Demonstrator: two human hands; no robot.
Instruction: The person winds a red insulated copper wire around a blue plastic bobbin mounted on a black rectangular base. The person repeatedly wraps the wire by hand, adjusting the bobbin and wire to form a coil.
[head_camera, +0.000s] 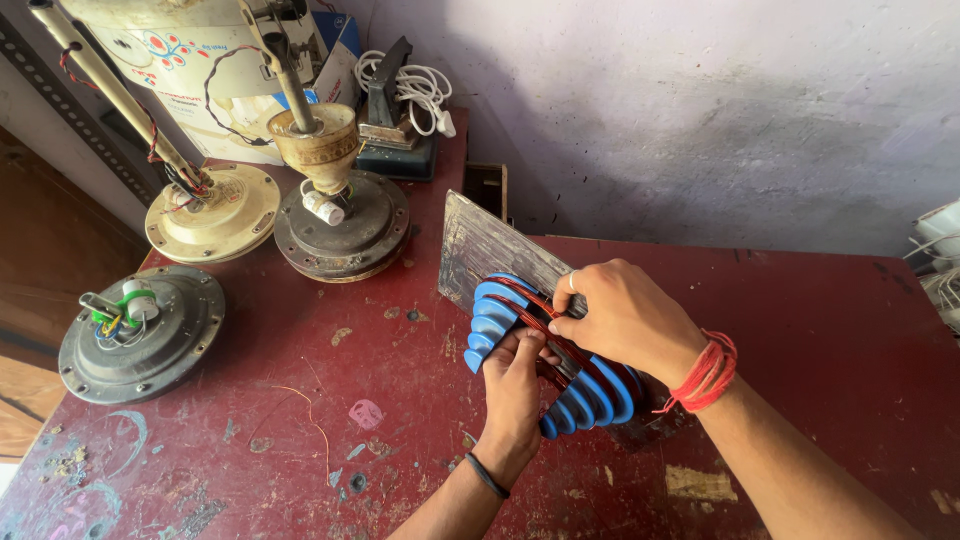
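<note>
Both grips clenched: left hand (513, 392), right hand (622, 318) on blue winding former (600, 392); tabletop (830, 330) open rightward.

We see soft, even daylight, bright on the plastered wall (700, 110) and gentler on the red table (850, 340). Shadows under the hands stay faint. Focus is sharp throughout; wide-angle distortion stretches the edges, and the left corner is dim.

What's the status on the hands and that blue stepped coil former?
Left hand pinching copper wire on the blue stepped former. Right hand gripping the former's top against the wooden board. Three fan motors sit apart at the left, nothing obstructing.
</note>
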